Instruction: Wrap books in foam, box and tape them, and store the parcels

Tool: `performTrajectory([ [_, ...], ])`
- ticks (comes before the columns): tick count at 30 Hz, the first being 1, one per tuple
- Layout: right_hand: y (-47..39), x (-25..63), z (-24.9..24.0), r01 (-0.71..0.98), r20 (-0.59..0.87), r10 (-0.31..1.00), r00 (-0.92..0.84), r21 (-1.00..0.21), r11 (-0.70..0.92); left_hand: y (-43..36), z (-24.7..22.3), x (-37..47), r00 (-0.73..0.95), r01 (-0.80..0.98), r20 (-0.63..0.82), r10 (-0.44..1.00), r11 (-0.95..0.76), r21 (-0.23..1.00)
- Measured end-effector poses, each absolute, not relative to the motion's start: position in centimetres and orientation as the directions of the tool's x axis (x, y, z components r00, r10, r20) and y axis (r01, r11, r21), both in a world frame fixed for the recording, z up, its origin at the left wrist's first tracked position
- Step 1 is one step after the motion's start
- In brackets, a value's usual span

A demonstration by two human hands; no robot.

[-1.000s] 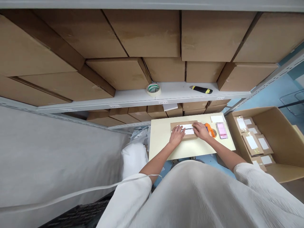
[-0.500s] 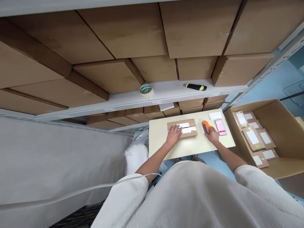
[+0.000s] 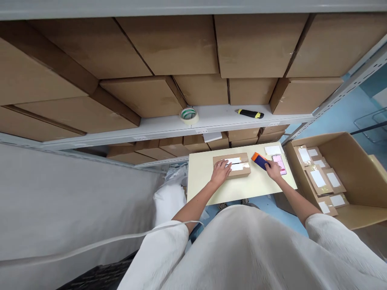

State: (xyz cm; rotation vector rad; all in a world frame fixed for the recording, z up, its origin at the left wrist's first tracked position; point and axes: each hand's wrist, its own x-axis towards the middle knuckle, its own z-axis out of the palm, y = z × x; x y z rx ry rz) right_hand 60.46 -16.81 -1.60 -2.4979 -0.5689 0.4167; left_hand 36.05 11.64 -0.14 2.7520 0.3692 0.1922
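Observation:
A small cardboard box (image 3: pixel 240 173) with a white label and a dark gap or line along its top lies on the cream table (image 3: pixel 199 185). My left hand (image 3: pixel 220 172) rests on the left part of its top, fingers extended over the label edge. To the right of the box, my right hand (image 3: pixel 273 170) grips an orange and dark blue tape dispenser (image 3: pixel 260 161), held tilted with its orange end toward the box. A phone (image 3: pixel 279 164) with a pink screen lies just beyond that hand, beside a white paper or label (image 3: pixel 272 150).
Above the table, a grey shelf (image 3: pixel 217 114) carries large cartons (image 3: pixel 169 44), a tape roll (image 3: pixel 189 116) and a black-yellow utility knife (image 3: pixel 249 113). At right stands a big open carton (image 3: pixel 359 161) with several labelled parcels (image 3: pixel 317 177). White plastic bags (image 3: pixel 169 201) lie at left.
My right hand has turned the tape dispenser, so its dark blue side now shows, and moved it slightly toward the box. My left hand stays on the box. The view has tilted slightly upward.

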Motion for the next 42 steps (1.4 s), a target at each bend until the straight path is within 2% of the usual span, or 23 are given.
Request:
performTrajectory([
  [4,-15.1,62.7,2.6,0.334,-0.149,0.58,0.801,-0.692,-0.64,11.7,-0.2,36.1,0.956,0.226,0.094,0.279,-0.9,0.373],
  [9,-14.4,64.9,5.8,0.336,-0.162,0.578,0.8,-0.677,-0.655,11.7,-0.3,36.0,0.951,0.222,0.115,0.287,-0.893,0.392],
  [13,-14.8,65.8,6.8,0.222,-0.171,0.565,0.807,-0.799,-0.559,11.7,-0.3,36.0,0.947,0.229,0.117,0.298,-0.886,0.404],
  [18,-11.6,63.8,6.8,0.006,-0.234,0.678,0.697,-0.943,-0.332,11.9,-0.4,36.2,0.949,0.222,0.115,0.295,-0.878,0.424],
  [24,-4.7,59.1,5.5,-0.163,-0.278,0.816,0.507,-0.96,-0.226,12.0,-0.2,36.3,0.948,0.223,0.108,0.299,-0.866,0.448],
  [33,-3.1,57.7,3.7,-0.334,-0.358,0.82,0.447,-0.917,-0.219,13.1,-0.2,35.7,0.94,0.19,0.129,0.315,-0.799,0.57],
  [35,-3.2,57.9,3.6,-0.316,-0.357,0.827,0.433,-0.92,-0.232,13.6,0.0,35.1,0.927,0.19,0.137,0.348,-0.755,0.628],
  [38,-3.3,58.0,3.5,-0.278,-0.355,0.84,0.411,-0.926,-0.255,14.4,0.9,34.2,0.866,0.249,0.114,0.487,-0.617,0.747],
  [40,-3.4,58.1,3.4,-0.279,-0.361,0.841,0.403,-0.924,-0.262,14.8,1.8,34.1,0.783,0.289,0.059,0.619,-0.445,0.848],
  [42,-3.4,58.1,3.3,-0.295,-0.371,0.84,0.397,-0.918,-0.266,15.2,2.7,34.6,0.698,0.29,-0.069,0.713,-0.193,0.937],
])
